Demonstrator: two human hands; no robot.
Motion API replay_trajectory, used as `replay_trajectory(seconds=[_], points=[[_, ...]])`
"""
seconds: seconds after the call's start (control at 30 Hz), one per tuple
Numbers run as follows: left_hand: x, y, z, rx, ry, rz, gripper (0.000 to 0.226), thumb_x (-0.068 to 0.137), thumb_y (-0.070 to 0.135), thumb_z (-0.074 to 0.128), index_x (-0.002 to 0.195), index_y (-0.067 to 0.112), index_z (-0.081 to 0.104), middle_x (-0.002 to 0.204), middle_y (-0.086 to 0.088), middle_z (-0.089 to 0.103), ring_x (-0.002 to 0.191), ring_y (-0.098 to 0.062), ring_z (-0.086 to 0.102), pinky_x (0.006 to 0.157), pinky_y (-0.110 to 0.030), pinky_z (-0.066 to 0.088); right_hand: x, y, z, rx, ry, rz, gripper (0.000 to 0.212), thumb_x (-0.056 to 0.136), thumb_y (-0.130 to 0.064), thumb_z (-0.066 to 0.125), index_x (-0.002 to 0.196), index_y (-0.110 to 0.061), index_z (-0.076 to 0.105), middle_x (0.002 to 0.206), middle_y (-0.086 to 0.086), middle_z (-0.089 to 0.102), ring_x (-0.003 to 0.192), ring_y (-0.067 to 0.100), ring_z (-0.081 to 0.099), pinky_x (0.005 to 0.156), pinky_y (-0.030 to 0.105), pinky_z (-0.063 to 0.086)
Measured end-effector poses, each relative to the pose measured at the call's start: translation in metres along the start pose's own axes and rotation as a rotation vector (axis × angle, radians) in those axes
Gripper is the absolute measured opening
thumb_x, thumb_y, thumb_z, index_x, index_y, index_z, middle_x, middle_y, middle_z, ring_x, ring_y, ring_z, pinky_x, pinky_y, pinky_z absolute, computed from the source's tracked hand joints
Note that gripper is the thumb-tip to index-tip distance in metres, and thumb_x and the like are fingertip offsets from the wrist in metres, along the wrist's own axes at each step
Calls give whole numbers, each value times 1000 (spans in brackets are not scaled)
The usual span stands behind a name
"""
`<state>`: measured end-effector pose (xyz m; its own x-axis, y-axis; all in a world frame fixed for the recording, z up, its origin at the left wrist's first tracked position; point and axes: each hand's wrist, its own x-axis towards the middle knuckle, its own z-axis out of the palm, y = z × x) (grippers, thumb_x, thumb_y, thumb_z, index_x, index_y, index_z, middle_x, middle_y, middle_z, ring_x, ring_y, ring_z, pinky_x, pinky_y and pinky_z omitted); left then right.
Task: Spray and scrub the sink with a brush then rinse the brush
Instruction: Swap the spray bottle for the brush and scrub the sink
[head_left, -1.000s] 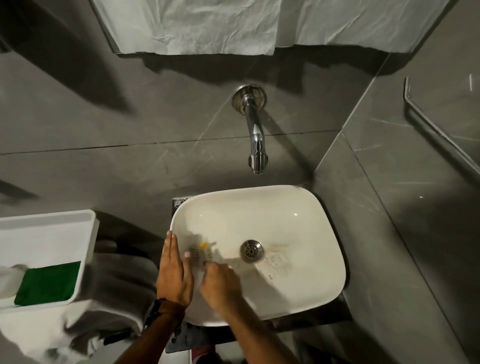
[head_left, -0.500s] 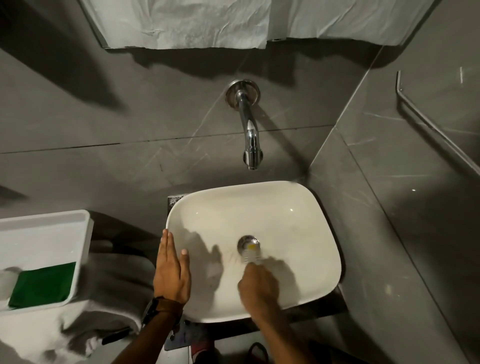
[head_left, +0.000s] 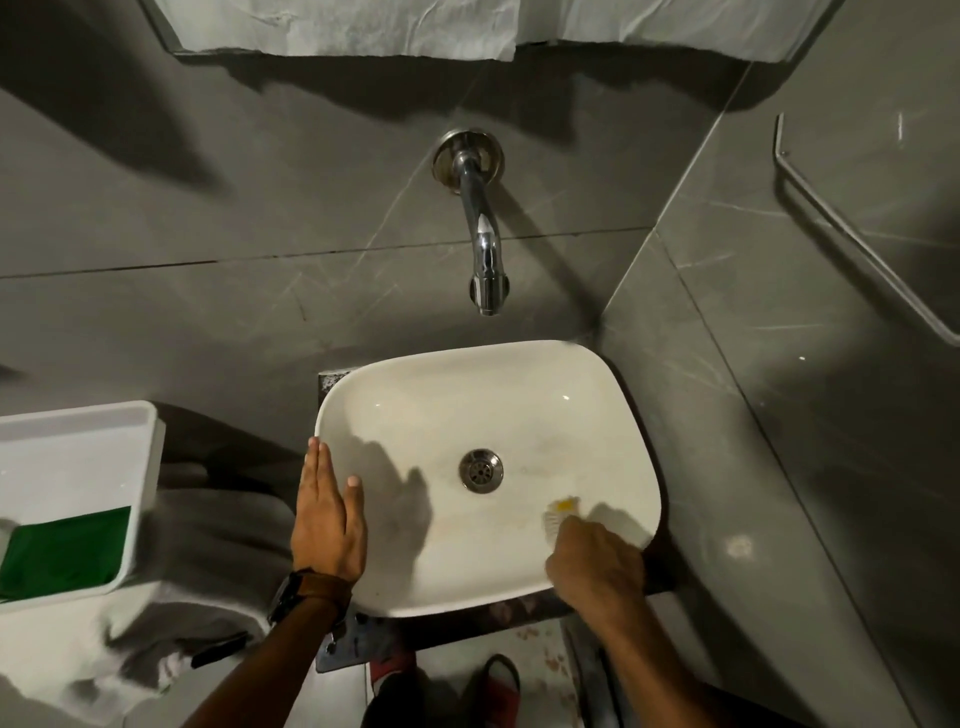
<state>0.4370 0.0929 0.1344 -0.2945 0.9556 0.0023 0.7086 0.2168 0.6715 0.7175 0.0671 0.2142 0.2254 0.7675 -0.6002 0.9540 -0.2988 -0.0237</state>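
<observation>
A: Where are the hands?

B: The person's right hand (head_left: 595, 558) is clenched around a small pale-bristled scrub brush with a yellow spot (head_left: 560, 514), pressing it on the near right slope of the white rounded-rectangle ceramic sink (head_left: 467, 384). The left hand (head_left: 326, 512) lies flat and released on the sink's left rim.

A: What might go wrong?

B: Likely the brush skids over the near rim if pushed hard on the wet curve, flicking cleaner out.

A: And the room?

B: Grey tiled walls, a chrome wall spout (head_left: 483, 234) not running above the round metal drain (head_left: 481, 470), a white plastic tray holding a green pad (head_left: 78, 467) at left.
</observation>
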Motion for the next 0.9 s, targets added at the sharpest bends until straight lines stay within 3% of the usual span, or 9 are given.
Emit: replay_trajectory(seconds=[0.13,0.23,0.33,0.43,0.5,0.57,0.7,0.83,0.9], points=[[1,0,1,2,-3,9,68,100,52,22,156,13,16,165,-4,16,151,-19,17,120,-42,23,-33,-90,26,179,-262,-287,37,91,-26,51,123,-14,65,127,15,69,118,37,66,98,43,53],[0,1,1,-3,-4,17,70,99,54,21,156,14,16,165,-4,15,151,-19,16,118,-38,21,-40,-119,27,107,-198,-415,37,92,-28,55,124,-13,66,125,16,69,117,37,66,98,45,52],[0,0,0,-10,-2,8,71,98,55,20,156,13,18,165,-4,16,151,-19,17,119,-36,20,-16,-68,12,-90,-71,-315,39,95,-23,51,132,-13,60,126,12,70,118,33,66,98,40,49],[0,0,-1,-6,1,6,70,99,54,21,156,13,17,165,-4,16,151,-18,16,120,-37,20,21,11,-13,-164,157,-31,32,97,-24,47,124,-19,66,124,4,69,119,26,64,101,38,48],[0,0,-1,-4,-2,0,70,99,54,20,156,14,16,165,-2,15,151,-16,15,119,-37,20,44,31,-21,-51,246,92,29,97,-28,48,114,-18,70,121,5,70,113,27,63,98,37,49],[0,0,-1,1,-6,0,70,99,55,20,156,15,15,165,-1,14,151,-16,15,119,-36,20,63,12,-16,113,290,99,25,98,-26,47,103,-19,71,116,7,72,101,28,64,93,37,50],[1,3,-2,0,4,16,74,97,58,19,156,14,16,165,-1,15,150,-15,15,115,-32,21,100,-78,6,307,235,-114,39,105,-22,41,140,-25,58,132,8,69,121,31,65,98,40,51],[0,2,1,8,9,12,74,96,59,18,156,17,16,165,1,14,150,-13,15,113,-31,23,73,-164,28,167,102,-583,50,98,-20,49,146,-36,50,114,11,76,101,35,74,86,43,58],[0,1,2,16,5,11,74,96,60,18,157,17,15,165,1,14,151,-14,15,114,-32,23,68,-170,30,146,93,-601,57,99,-15,49,152,-36,43,113,15,75,100,38,73,85,45,58]])
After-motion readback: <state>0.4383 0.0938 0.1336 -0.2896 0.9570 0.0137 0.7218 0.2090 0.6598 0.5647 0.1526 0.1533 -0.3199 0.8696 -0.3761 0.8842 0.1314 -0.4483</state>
